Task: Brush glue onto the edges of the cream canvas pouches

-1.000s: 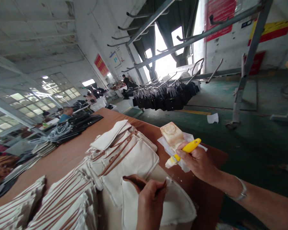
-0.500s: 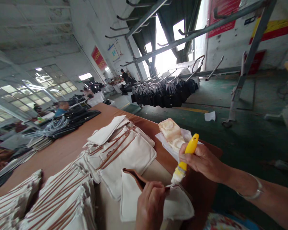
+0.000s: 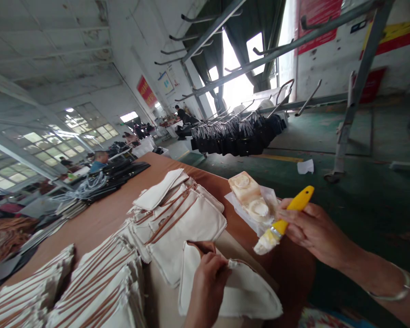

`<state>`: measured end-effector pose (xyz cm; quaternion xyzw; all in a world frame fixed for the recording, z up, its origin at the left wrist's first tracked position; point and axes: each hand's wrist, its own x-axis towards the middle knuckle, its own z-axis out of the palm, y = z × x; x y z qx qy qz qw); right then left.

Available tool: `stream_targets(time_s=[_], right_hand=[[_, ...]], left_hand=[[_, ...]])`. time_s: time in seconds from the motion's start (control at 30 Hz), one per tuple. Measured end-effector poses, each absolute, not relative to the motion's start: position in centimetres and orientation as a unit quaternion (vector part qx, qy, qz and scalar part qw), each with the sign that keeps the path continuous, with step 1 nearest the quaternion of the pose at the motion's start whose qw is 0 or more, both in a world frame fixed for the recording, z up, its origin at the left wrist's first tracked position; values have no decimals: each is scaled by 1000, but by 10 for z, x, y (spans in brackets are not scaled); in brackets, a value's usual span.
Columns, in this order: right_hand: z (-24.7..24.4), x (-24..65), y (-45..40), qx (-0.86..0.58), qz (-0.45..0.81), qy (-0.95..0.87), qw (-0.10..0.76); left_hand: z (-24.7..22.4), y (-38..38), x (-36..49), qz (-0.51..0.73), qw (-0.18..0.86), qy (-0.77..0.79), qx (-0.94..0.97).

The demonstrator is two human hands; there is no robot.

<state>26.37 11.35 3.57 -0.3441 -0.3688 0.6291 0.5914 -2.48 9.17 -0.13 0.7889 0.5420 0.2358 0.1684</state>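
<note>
My right hand (image 3: 314,232) grips a brush with a yellow handle (image 3: 300,198) and white-coated bristles (image 3: 266,241). The bristles hang in the air, apart from the fabric, near a glue-smeared plastic container (image 3: 248,193) on a white sheet. In front of me lies a cream bag piece (image 3: 253,294) with a brown lining showing at its opening. My left hand (image 3: 208,282) pinches its upper edge, fingers closed. Just beyond, more cream pieces with brown trim (image 3: 187,214) lie piled up.
Stacks of cream pieces (image 3: 99,273) spread along the left of the brown table (image 3: 99,223). Black pieces (image 3: 123,171) lie at its far end. Past the table stands a metal rack (image 3: 276,59) with black bags (image 3: 239,136) hanging. A person (image 3: 99,161) sits at the far left.
My right hand has drawn the brush up and right, off the bag's edge, tilting the handle more to the right. My left hand keeps its pinch on the bag piece.
</note>
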Motion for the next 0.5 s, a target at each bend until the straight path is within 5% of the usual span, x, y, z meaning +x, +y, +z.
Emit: stream_targets(time_s=[0.17,0.37,0.5], right_hand=[[60,290,109,-297,600,-306,677],[96,326,107,-281,536,-270,749],[97,329,105,-292,527,-258,755]], left_hand=[[78,109,-6,181,72,515,835],[193,76,-17,221,231,391,863],[191,46,-61,168,310,403,844]])
